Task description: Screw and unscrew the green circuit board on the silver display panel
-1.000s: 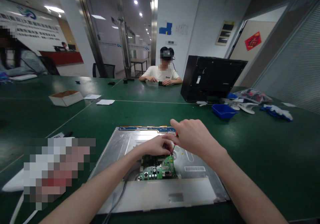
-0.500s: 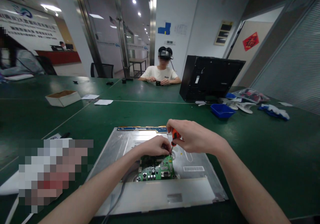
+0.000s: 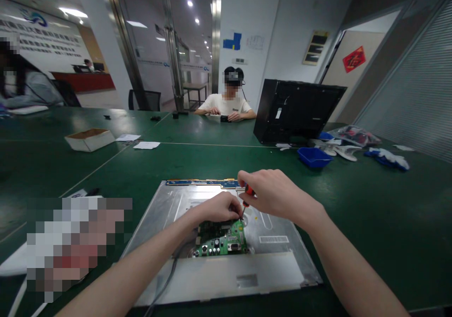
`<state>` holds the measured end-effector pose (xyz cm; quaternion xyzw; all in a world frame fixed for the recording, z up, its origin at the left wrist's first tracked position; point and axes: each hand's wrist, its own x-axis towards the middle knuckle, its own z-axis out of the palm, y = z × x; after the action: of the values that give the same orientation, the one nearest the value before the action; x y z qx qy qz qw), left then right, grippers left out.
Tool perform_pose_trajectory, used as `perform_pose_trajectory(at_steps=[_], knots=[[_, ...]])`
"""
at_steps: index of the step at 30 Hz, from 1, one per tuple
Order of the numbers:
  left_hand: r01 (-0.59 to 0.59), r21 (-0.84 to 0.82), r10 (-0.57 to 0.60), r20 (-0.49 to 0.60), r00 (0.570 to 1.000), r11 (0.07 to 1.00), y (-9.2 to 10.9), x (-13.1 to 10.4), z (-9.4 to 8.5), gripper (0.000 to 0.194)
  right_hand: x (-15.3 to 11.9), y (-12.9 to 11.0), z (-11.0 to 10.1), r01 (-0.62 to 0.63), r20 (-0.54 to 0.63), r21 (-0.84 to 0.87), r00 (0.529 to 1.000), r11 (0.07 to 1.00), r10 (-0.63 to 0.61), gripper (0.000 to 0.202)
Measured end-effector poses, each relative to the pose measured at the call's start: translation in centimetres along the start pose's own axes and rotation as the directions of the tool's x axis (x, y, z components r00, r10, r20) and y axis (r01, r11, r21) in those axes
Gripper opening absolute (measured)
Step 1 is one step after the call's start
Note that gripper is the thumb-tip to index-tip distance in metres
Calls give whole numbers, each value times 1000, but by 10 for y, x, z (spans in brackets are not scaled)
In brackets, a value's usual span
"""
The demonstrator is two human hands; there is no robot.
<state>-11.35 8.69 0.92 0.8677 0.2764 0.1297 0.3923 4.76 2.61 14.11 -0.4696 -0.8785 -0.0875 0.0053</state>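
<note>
My right hand (image 3: 266, 190) is closed around the red-and-black handle of a screwdriver (image 3: 249, 191). The shaft slants down to the upper right corner of a green circuit board (image 3: 224, 240). Beside that tip, my left hand (image 3: 223, 207) is closed with thumb and fingers pinched together; whatever they hold is too small or hidden to make out. The board lies on the silver metal back of a display panel (image 3: 275, 265), and my left hand covers part of its far side. A grey cable (image 3: 169, 279) runs off the panel toward me.
A black monitor (image 3: 300, 109) stands at the far right, with a blue tray (image 3: 314, 158) and gloves (image 3: 386, 158) near it. An open white box (image 3: 90, 140) and paper (image 3: 146, 145) lie to the left. A person (image 3: 228, 102) sits across the green table (image 3: 197, 159).
My right hand has turned and shifted slightly on the screwdriver handle, its fingers a little differently placed. My left hand and the board have stayed put.
</note>
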Motion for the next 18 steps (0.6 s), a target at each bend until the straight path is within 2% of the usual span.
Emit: perform_pose_trajectory(at_steps=[5,7,10,12,18], knots=[[24,45,-23,-19,1000,999,2,0,0,20,-5,3,-3,30,4,55,1000,998,-31,17],[28,74,-26,-25,999,997,3,0,0,21,-4,2,-3,-7,-1,10,1000,1000,7,15],[31,91,-30,-14,999,995,3,0,1,23,-2,-1,-3,-68,-9,-74,998,995,67,26],[24,106,-23,-6,1000,994,3,0,0,25,0,-2,-2,-66,-11,-97,998,993,65,29],[12,165,-11,-9,1000,986,8,-1,-3,28,0,0,2,18,-21,-27,1000,999,-19,9]])
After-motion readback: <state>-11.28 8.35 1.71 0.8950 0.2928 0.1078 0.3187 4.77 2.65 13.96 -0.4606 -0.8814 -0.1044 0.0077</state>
